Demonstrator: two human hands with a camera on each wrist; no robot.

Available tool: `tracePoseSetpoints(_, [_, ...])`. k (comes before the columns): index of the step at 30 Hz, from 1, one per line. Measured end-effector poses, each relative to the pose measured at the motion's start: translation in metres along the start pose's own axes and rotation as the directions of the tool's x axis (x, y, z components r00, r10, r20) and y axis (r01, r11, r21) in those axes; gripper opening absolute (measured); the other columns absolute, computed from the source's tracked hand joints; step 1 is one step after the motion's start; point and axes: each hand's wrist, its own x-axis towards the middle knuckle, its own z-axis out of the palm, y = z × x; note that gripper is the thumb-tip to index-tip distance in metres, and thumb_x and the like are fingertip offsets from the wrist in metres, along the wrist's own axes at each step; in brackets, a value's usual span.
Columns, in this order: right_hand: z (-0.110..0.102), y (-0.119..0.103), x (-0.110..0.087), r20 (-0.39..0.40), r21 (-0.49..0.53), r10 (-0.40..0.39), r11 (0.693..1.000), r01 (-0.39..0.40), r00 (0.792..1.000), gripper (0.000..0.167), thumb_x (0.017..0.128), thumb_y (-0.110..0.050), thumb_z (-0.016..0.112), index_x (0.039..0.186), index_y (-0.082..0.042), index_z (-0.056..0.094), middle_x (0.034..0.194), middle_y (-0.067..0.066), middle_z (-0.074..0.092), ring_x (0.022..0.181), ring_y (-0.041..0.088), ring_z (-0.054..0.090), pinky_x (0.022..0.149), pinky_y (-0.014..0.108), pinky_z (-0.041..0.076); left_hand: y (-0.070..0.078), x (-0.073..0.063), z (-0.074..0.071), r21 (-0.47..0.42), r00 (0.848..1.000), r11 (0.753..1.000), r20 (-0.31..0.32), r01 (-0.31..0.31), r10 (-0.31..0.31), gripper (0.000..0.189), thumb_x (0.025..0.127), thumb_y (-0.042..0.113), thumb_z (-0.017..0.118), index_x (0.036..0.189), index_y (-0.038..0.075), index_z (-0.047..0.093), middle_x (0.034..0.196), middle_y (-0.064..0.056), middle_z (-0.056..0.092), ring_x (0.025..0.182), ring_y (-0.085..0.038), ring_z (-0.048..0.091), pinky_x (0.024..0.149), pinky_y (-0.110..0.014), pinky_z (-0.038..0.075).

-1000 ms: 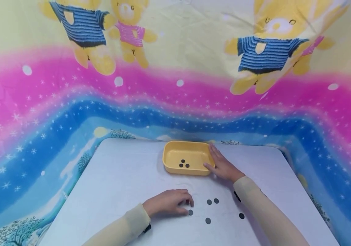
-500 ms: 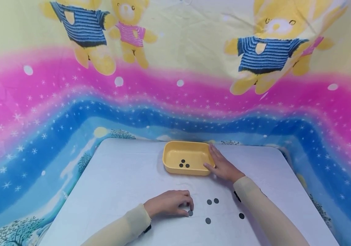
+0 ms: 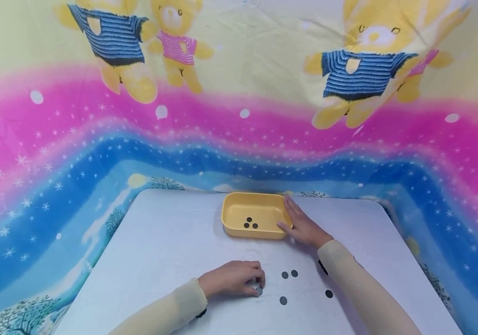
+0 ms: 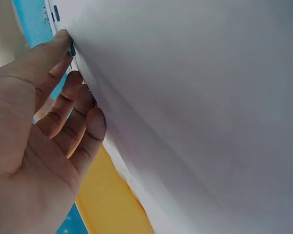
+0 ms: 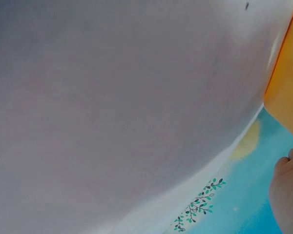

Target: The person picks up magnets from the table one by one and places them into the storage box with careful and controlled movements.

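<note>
The left hand (image 3: pixel 234 278) pinches a thin, dark grey disc (image 3: pixel 260 291) (just a sliver from the left wrist); the right hand (image 3: pixel 306 229), straight-fingered, touches a yellow rectangular tub (image 3: pixel 255 232).

I see the left hand (image 4: pixel 46 151), fingers bent, at the broad white table (image 4: pixel 200 107), a small thin dark disc (image 4: pixel 72 49) at the thumb's tip. Two dark pieces (image 4: pixel 56 13) lie farther up; a smooth yellow container (image 4: pixel 110 195) and blue patterned backdrop (image 4: pixel 36 22) show behind.
</note>
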Motion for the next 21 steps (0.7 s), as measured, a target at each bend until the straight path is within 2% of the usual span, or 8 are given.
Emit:
tracePoseSetpoints(10, [0.0002,0.0003,0.0001,-0.007,-0.001,-0.010,1.000,0.010,1.000,0.099,0.108,-0.066,0.049,0.173,-0.008,0.000,0.181,0.006,-0.009,0.166,0.037,0.004,0.131,0.061,0.019,-0.0018,0.0007,-0.0001,-0.048,1.000,0.999,-0.001,0.009,-0.009,0.019,0.097,0.033,0.083,0.110,0.032,0.069,0.101,0.021,0.061,0.088,0.007,0.055,0.080,-0.014,0.048])
tracePoseSetpoints(15, [-0.0006,-0.0003,0.0002,-0.021,-0.001,-0.026,1.000,0.026,0.999,0.099,0.109,-0.062,0.051,0.172,-0.004,0.002,0.181,0.011,-0.006,0.166,0.041,0.006,0.130,0.064,0.020,-0.0024,0.0019,-0.0006,-0.074,1.000,0.997,0.006,-0.003,0.004,0.019,0.097,0.029,0.083,0.107,0.031,0.067,0.092,0.021,0.060,0.082,0.006,0.054,0.075,-0.013,0.046])
tracePoseSetpoints(21, [0.0004,0.0014,0.0007,-0.009,-0.009,-0.019,1.000,0.019,1.000,0.098,0.109,-0.064,0.049,0.173,-0.008,-0.001,0.181,0.006,-0.010,0.166,0.038,0.005,0.132,0.059,0.018,-0.0021,0.0019,-0.0030,-0.094,0.999,0.995,0.014,-0.031,0.033,0.017,0.099,0.026,0.081,0.108,0.031,0.068,0.090,0.022,0.060,0.080,0.006,0.055,0.074,-0.013,0.046])
